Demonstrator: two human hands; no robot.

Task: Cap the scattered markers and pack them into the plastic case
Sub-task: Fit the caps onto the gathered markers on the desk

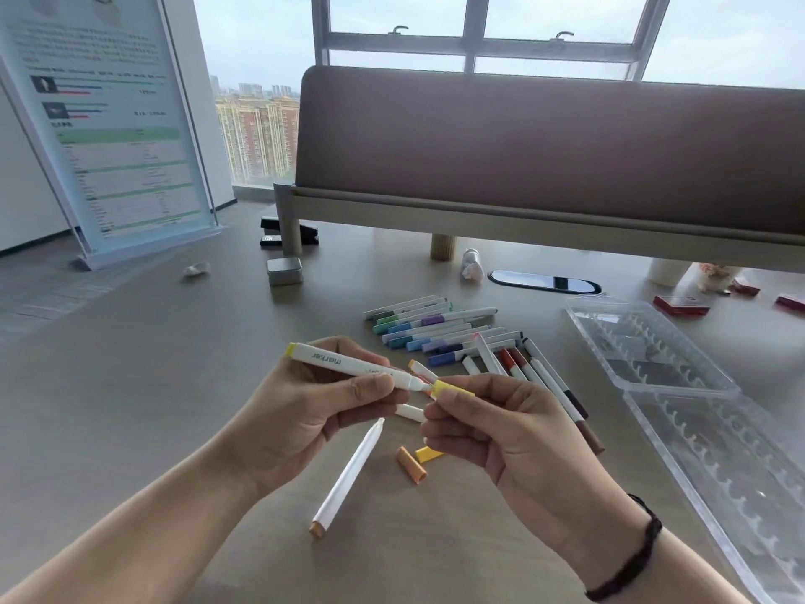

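Marker (348, 367) held up over the table (130, 385), white body, yellow end pointing up and left, bare tip pointing right. Left hand (305, 411) curled round the body, thumb on top near the tip end. Right hand (501, 425) pinching a yellow cap (453, 389) between thumb and fingers, open mouth facing left toward the tip. Tip and cap just about touching, nearly lined up on one long line running left to right (cap not pushed on yet, as far as can be seen). Next move likely a short straight push of the two hands together, cap hand going left, marker hand holding steady.

Below the hands, flat on the table: another white marker (348, 473) with no cap, tip pointing up toward the hands, orange end nearest the body. Just to its right, an orange cap (411, 465) and a small yellow cap (429, 454), close beside each other. More loose white markers partly hidden behind the fingers.

Farther off, past the hands: a row of capped markers (435, 331) in greens, blues and purples, lying side by side, with a few red and brown ones (544, 385) leaning down to the right.

Off to the right, nearer the right hand: the clear plastic case (653, 346), lying open, slots showing, no markers seen in it
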